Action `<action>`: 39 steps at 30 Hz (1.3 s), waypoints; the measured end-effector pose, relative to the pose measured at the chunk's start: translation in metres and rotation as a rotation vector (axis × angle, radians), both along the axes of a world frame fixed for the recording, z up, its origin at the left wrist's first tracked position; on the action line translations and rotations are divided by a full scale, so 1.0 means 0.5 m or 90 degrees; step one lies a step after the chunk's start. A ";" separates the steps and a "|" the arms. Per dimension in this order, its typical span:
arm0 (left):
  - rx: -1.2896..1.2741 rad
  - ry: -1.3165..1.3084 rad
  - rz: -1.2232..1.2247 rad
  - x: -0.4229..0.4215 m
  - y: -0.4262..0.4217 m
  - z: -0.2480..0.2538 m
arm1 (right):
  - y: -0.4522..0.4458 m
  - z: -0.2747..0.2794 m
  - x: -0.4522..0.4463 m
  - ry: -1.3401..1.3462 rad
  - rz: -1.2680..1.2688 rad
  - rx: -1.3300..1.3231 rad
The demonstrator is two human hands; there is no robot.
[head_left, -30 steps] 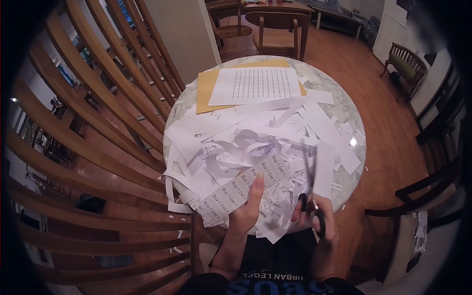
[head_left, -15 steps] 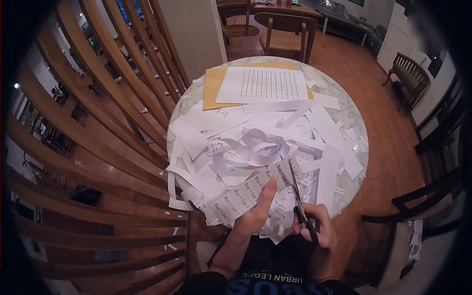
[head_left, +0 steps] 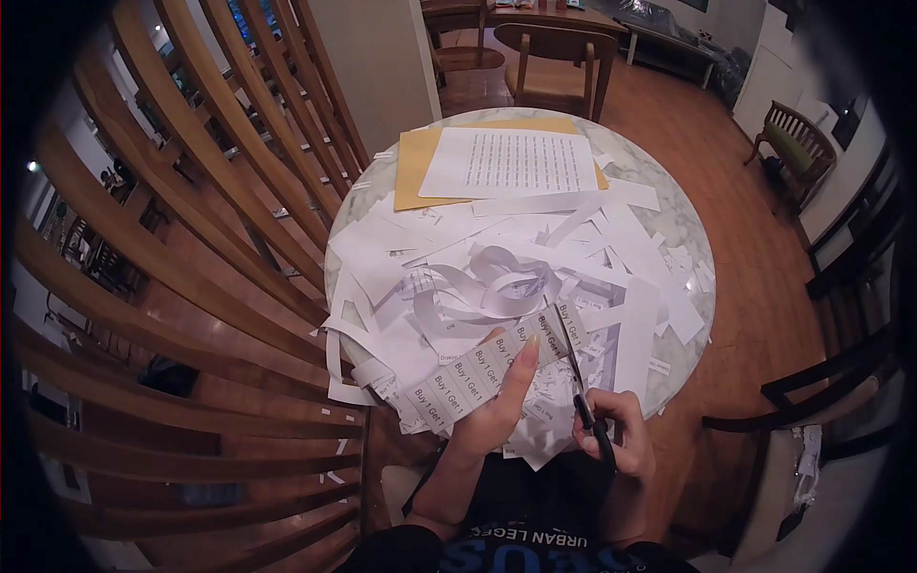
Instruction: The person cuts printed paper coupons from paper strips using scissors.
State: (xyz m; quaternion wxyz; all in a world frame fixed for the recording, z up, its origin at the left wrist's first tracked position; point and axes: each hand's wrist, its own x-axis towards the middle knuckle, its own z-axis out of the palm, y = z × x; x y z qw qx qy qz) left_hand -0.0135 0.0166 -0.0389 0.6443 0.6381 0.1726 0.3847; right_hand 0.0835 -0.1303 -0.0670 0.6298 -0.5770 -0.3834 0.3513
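Note:
My left hand (head_left: 499, 406) is closed on a printed paper sheet (head_left: 457, 385) with "Buy 1 Get 1" in repeated rows, its thumb lying on top. In my right hand (head_left: 619, 432) is a pair of scissors (head_left: 590, 420) with black handles. The blades point away from me and lie across the sheet's right end, beside the last printed piece (head_left: 570, 326). Beneath both hands, cut paper strips and small printed slips (head_left: 544, 393) are heaped. Whether the blades are fully closed is hard to make out.
A round marble table (head_left: 659, 196) bears the paper heap, curled strips (head_left: 487, 286), a yellow envelope (head_left: 413, 172) and a white printed sheet (head_left: 511, 164) on it. Wooden slats (head_left: 220, 181) rise at the left. A wooden chair (head_left: 554, 72) stands beyond the table.
The scissor blades look closer together along the sheet's right end, and the fingers of my right hand have shifted slightly on the handles. My left hand and the sheet have barely moved.

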 end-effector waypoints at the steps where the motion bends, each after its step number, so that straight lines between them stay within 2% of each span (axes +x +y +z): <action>1: 0.005 0.009 0.005 0.000 0.001 -0.002 | 0.000 0.003 0.000 -0.007 -0.005 -0.009; 5: 0.063 -0.026 0.047 0.010 0.001 -0.004 | -0.005 0.002 0.007 -0.051 -0.014 -0.034; 36: 0.055 -0.057 0.057 0.022 -0.002 -0.006 | -0.005 -0.003 0.010 -0.126 -0.089 -0.112; 38: -0.061 -0.072 0.041 0.027 -0.002 -0.016 | 0.001 -0.013 0.007 -0.082 -0.112 -0.062; 39: -0.061 -0.072 0.041 0.028 0.002 -0.024 | 0.001 -0.013 0.009 -0.082 -0.112 -0.062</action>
